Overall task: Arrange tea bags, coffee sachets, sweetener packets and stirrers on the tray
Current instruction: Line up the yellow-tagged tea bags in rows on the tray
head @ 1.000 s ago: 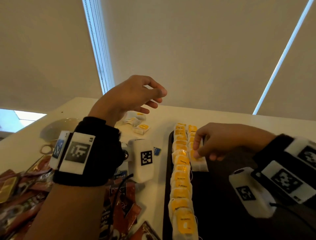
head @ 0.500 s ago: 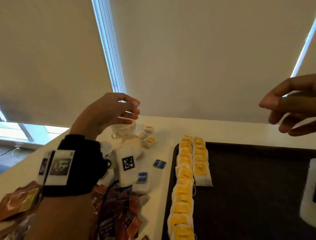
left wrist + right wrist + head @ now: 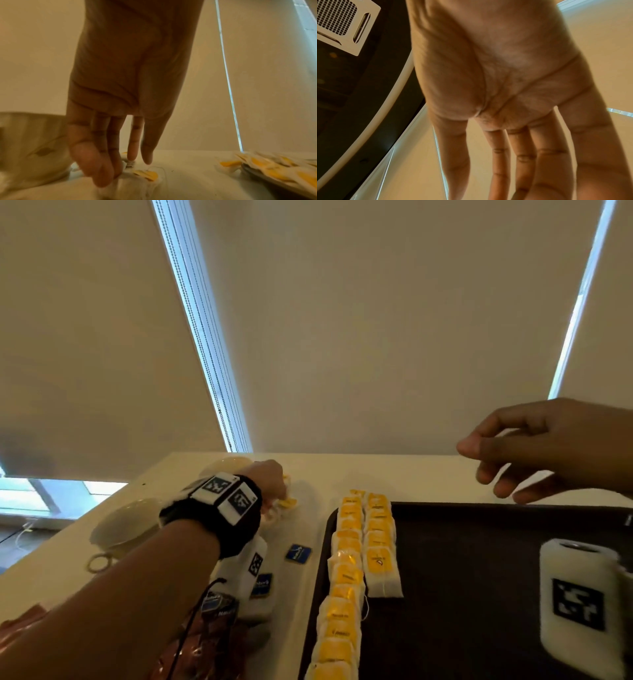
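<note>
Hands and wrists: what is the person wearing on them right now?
Both hands are bare, no gloves or sleeves. The left hand has a black fabric wristband carrying white blocks printed with black square codes, plus a thin dark cable hanging below. Beneath the right hand sits a white block with a black code.

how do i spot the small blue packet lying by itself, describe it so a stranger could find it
Start at the black tray with its rows of yellow tea bags. Just off its left edge, on the white table, lies a small blue packet. It lies apart from the other packets and is flat, dark blue.
</note>
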### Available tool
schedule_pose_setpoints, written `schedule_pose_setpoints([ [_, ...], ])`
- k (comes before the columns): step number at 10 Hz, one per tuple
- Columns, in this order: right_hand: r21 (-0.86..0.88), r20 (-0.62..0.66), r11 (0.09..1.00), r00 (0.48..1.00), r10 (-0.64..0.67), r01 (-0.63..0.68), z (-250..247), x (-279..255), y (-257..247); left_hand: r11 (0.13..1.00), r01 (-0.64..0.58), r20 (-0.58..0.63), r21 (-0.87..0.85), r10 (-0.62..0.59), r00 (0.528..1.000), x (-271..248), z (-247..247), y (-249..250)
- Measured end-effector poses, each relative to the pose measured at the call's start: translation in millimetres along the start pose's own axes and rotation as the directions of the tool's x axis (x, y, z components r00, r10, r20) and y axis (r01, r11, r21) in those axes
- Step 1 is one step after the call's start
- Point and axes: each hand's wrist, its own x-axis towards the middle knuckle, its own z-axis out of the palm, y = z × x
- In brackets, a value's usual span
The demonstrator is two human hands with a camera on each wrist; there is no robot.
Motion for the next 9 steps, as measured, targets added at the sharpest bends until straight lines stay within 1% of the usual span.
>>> schedule_pose_setpoints([
  [2,0.028,-0.031,1.000,1.000,-0.005,0.006,-5.1,0.8,6.0,0.996,-0.012,0.088,0.086,0.004,0.996,5.8,2.3,4.4],
  [3,0.024,-0.029,1.000,1.000,0.003,-0.003,-7.7,-0.4,7.1,0.993,0.013,0.100,0.120,-0.025,0.995,5.4,2.7,4.2],
  [4,0.009,-0.024,1.000,1.000,-0.006,0.006,-10.5,0.0,11.0,1.000,0.017,0.061,0.016,-0.018,0.998,7.6,-8.9,1.6],
  [5,0.012,-0.011,1.000,1.000,-0.002,0.002,-13.1,0.2,12.2,0.979,0.016,-0.065,-0.202,-0.029,0.997,15.9,-34.5,-0.5],
  [6,-0.002,-0.009,1.000,1.000,-0.002,0.002,-14.0,1.5,12.5,0.954,0.038,-0.122,-0.297,-0.078,0.989,22.0,-53.3,-3.8],
  [8,-0.003,-0.006,1.000,1.000,0.009,-0.009,-15.3,0.8,13.0,0.951,0.086,0.031,-0.297,-0.081,0.996,29.8,-44.0,-6.5],
  [9,-0.008,-0.007,1.000,1.000,0.009,-0.009,-16.6,1.2,14.0,0.974,0.069,0.036,-0.215,-0.062,0.997,31.3,-36.5,-7.4],
])
